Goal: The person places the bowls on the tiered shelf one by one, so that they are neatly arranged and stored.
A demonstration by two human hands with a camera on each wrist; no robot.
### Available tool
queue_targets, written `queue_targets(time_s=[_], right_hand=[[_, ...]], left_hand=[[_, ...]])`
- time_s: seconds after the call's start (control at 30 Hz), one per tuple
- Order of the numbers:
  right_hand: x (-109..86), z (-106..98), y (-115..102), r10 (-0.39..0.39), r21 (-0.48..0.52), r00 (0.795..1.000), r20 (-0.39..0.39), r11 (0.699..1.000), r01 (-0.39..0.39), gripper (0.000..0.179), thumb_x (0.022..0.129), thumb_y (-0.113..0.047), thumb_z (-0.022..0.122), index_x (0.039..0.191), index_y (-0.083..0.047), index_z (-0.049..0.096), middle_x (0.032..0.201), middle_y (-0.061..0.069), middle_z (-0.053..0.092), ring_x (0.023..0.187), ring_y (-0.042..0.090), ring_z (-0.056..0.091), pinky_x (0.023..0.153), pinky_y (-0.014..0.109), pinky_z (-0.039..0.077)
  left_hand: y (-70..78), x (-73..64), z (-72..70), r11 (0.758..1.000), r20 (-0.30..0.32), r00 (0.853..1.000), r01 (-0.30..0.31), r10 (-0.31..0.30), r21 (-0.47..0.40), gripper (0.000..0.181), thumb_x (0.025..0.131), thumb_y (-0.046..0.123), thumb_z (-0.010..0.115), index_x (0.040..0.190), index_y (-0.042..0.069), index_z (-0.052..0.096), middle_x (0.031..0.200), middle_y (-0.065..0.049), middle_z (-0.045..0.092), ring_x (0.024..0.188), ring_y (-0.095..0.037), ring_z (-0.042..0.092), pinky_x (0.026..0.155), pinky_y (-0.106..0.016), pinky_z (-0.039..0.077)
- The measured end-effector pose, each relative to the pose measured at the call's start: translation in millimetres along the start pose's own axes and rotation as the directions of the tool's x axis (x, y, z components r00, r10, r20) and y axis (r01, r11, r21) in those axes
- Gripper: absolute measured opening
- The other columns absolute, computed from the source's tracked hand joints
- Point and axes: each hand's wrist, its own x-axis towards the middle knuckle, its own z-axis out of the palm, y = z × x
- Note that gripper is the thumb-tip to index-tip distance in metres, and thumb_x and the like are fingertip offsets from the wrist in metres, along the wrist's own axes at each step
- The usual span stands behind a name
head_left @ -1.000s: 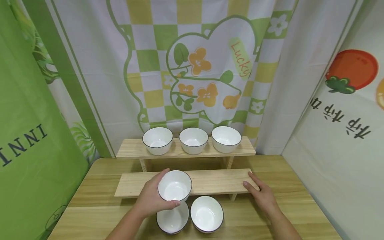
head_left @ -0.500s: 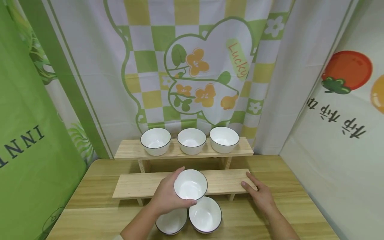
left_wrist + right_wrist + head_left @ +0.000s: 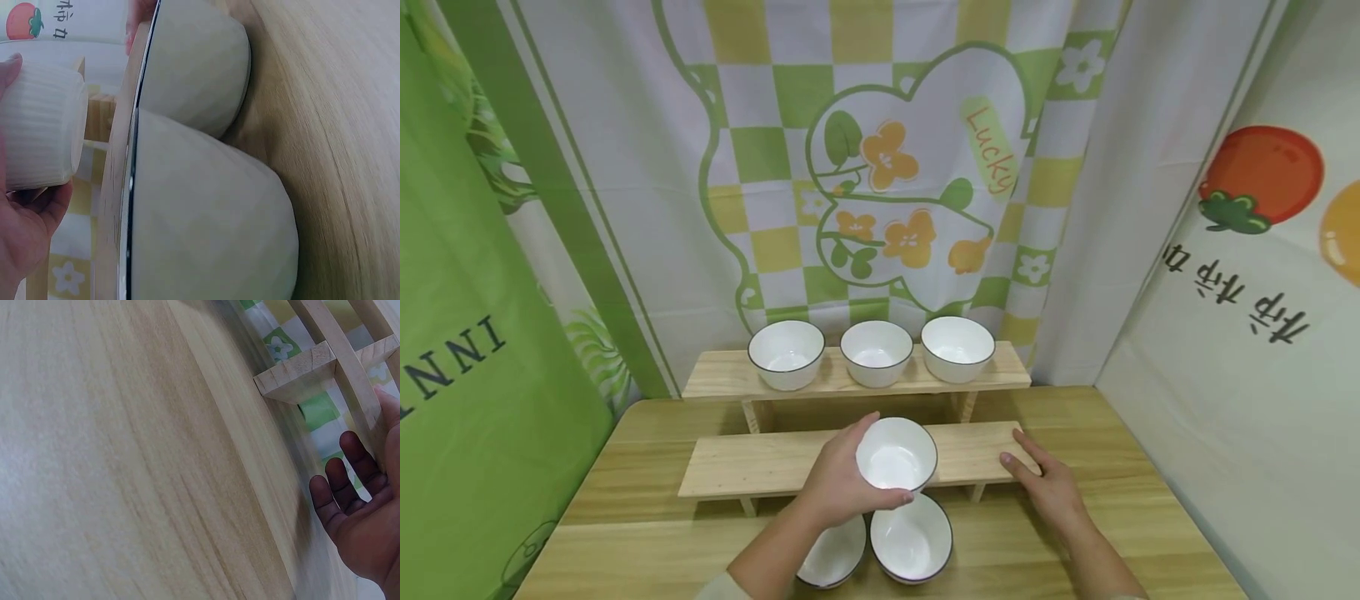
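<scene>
My left hand (image 3: 841, 479) grips a white bowl (image 3: 897, 458) with a dark rim, thumb on the near side and fingers round the far side. The bowl is held in front of the lower wooden shelf (image 3: 741, 465), its opening tilted toward me. In the left wrist view the ribbed outside of this bowl (image 3: 44, 128) shows between thumb and fingers. My right hand (image 3: 1054, 492) rests its spread thumb and forefinger on the shelf's right end; the right wrist view shows its other fingers (image 3: 337, 481) hanging loosely below board level. Two more bowls, left (image 3: 835, 554) and right (image 3: 912, 542), stand on the table nearer me.
Three matching bowls stand in a row, left (image 3: 786, 358), middle (image 3: 877, 357) and right (image 3: 958, 352), on the upper wooden shelf (image 3: 715, 375). Both shelves stand on a wood-grain table (image 3: 602, 483). Printed curtains (image 3: 662, 250) hang behind and at both sides.
My left hand has carried the bowl rightward, from above the left table bowl to behind and above the right one. The right hand keeps its place on the shelf end.
</scene>
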Motion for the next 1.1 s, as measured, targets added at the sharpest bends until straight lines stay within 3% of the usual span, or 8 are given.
queue_targets(time_s=[0.33,0.63,0.9,1.1], right_hand=[[-1.3,-1,-1,0.000,0.005,1.000,-0.010,1.000,0.000,0.075,0.099,-0.056,0.065,0.160,-0.020,0.041,0.168,0.016,0.029,0.153,0.047,0.020,0.120,0.064,0.018],[0.3,0,-1,0.008,-0.008,1.000,-0.004,1.000,-0.008,0.076,0.099,-0.059,0.063,0.161,-0.021,0.040,0.168,0.016,0.028,0.153,0.047,0.020,0.120,0.064,0.019],[1.0,0,1,0.008,-0.047,1.000,-0.012,0.999,-0.008,0.075,0.099,-0.059,0.062,0.161,-0.021,0.041,0.167,0.018,0.029,0.152,0.047,0.022,0.119,0.064,0.021],[-0.7,0,0,0.019,-0.014,1.000,-0.005,1.000,-0.019,0.077,0.099,-0.060,0.063,0.161,-0.022,0.040,0.167,0.019,0.027,0.153,0.048,0.021,0.119,0.065,0.020]], left_hand=[[9.6,12.0,16.3,1.000,0.033,0.999,0.024,-0.024,-0.005,0.121,0.056,0.064,0.096,0.156,0.019,0.044,0.150,-0.005,0.055,0.138,-0.029,0.050,0.109,-0.053,0.043],[16.0,20.2,32.2,0.999,0.030,0.998,0.053,-0.053,0.008,0.122,0.056,0.065,0.095,0.156,0.017,0.044,0.145,-0.011,0.057,0.130,-0.033,0.054,0.102,-0.054,0.048],[19.4,25.1,45.7,0.999,0.028,0.998,0.050,-0.050,0.012,0.124,0.055,0.065,0.095,0.156,0.013,0.044,0.145,-0.012,0.058,0.130,-0.033,0.055,0.103,-0.053,0.047],[23.1,26.7,56.1,0.997,0.026,0.996,0.081,-0.081,-0.018,0.125,0.055,0.063,0.096,0.157,0.013,0.044,0.147,-0.012,0.056,0.133,-0.033,0.053,0.105,-0.054,0.046]])
